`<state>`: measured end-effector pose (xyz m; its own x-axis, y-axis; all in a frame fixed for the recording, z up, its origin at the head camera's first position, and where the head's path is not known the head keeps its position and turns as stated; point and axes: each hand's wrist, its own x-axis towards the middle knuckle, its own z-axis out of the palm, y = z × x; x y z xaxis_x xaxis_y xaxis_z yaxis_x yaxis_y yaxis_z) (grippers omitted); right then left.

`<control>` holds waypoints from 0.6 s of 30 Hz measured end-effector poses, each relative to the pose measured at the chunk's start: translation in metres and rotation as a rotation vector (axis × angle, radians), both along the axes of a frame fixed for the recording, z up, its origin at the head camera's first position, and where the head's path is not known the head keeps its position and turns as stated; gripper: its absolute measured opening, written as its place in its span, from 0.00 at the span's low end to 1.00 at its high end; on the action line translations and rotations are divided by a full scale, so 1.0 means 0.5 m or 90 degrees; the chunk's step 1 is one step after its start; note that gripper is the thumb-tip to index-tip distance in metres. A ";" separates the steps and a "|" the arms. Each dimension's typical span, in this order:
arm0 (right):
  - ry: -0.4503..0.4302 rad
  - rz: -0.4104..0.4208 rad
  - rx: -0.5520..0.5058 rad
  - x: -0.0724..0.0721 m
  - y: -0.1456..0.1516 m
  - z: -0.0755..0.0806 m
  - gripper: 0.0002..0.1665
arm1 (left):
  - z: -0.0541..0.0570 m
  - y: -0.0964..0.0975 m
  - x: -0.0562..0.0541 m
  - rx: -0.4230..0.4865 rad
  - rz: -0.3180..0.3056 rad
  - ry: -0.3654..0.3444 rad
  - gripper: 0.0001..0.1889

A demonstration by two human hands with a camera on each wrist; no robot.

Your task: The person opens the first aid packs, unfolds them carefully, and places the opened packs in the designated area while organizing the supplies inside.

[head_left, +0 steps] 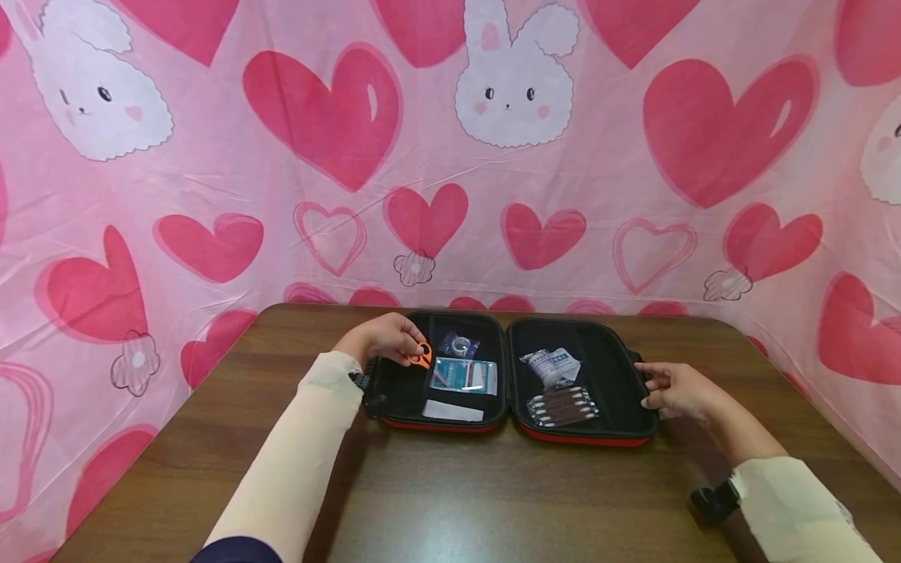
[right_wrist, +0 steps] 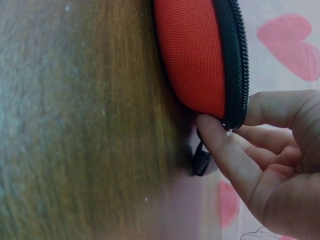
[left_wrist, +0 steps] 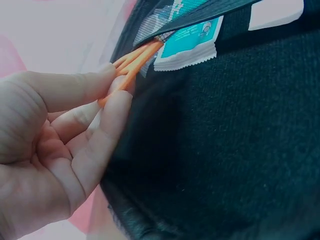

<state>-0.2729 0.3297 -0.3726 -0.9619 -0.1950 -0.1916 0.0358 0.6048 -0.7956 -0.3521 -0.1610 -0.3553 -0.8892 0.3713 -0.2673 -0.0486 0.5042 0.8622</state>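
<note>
A red-and-black zip case (head_left: 612, 391) lies spread open on the table, its two halves side by side. At its left half, my left hand (head_left: 390, 338) pinches the orange handles of a pair of scissors (left_wrist: 132, 65) between thumb and fingers. The far end of the scissors is hidden behind the edge of a mesh pocket (left_wrist: 210, 17). My right hand (head_left: 679, 389) grips the outer rim of the right half, beside a black zip pull tab (right_wrist: 204, 162). Near the scissors are a teal packet (head_left: 457, 377) and a bagged roll of tape (head_left: 461, 346).
A white strip (head_left: 454, 410) lies low in the left half. The right half holds a bag of cotton swabs (head_left: 563, 407) and a clear-wrapped white roll (head_left: 543, 366). The brown wooden table (head_left: 450, 493) ends at a pink heart-print cloth (head_left: 422, 164).
</note>
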 end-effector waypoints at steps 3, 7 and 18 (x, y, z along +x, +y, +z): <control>-0.002 0.000 0.003 -0.001 0.001 0.000 0.45 | -0.005 0.005 0.000 0.011 0.003 -0.016 0.08; 0.000 -0.001 0.006 -0.001 0.002 -0.001 0.45 | -0.013 0.015 0.000 0.025 0.006 -0.028 0.07; 0.000 -0.001 0.004 -0.002 0.003 -0.003 0.45 | -0.040 0.041 -0.004 0.032 0.025 0.009 0.07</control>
<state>-0.2740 0.3311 -0.3739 -0.9622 -0.1921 -0.1929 0.0368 0.6101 -0.7915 -0.3542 -0.1407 -0.3751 -0.9067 0.3495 -0.2360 -0.0546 0.4577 0.8874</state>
